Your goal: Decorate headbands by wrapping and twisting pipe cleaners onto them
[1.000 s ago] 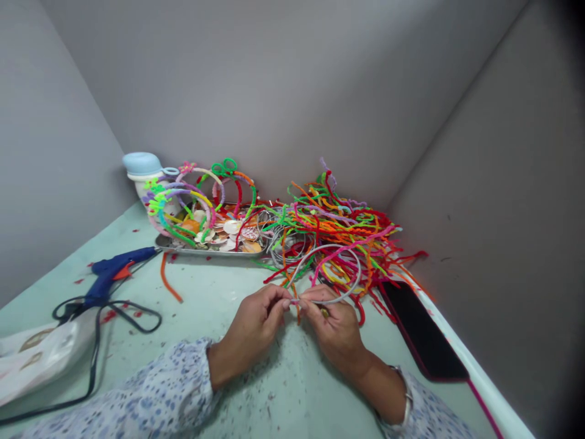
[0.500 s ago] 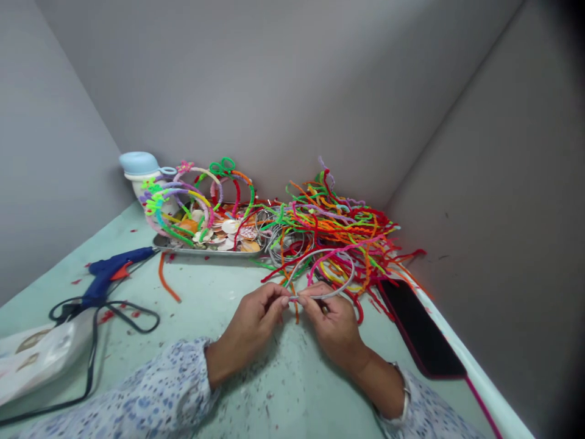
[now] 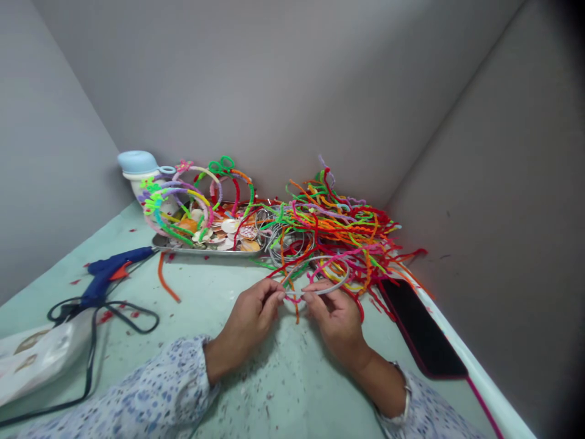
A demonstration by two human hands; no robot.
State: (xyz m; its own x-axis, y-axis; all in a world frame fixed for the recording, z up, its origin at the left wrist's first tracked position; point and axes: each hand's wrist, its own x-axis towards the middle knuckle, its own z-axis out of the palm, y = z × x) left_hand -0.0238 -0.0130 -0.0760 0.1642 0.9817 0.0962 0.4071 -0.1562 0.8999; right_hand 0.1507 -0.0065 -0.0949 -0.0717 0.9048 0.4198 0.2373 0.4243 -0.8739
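A grey wire hoop (image 3: pixel 343 277) is held between my two hands, above the near edge of a heap of coloured pipe cleaners (image 3: pixel 342 222). My left hand (image 3: pixel 251 314) pinches the hoop's left part with thumb and forefinger. Facing it, my right hand (image 3: pixel 336 317) pinches the hoop's near side. A pink pipe cleaner (image 3: pixel 295 299) shows in the small gap between the fingertips, against the hoop. How far it wraps round the wire is hidden by my fingers.
To the left lie a blue glue gun (image 3: pixel 98 277) with its cord and a white plastic bag (image 3: pixel 41 360). A metal tray (image 3: pixel 205 250) of shells holds several decorated hoops (image 3: pixel 208 207), beside a blue-lidded bottle (image 3: pixel 137 167). A phone (image 3: pixel 423 329) rests at right; an orange pipe cleaner (image 3: pixel 167 280) lies alone.
My fingertips have moved slightly apart, showing the pink pipe cleaner between them. The hoop has shifted a little left and lower.
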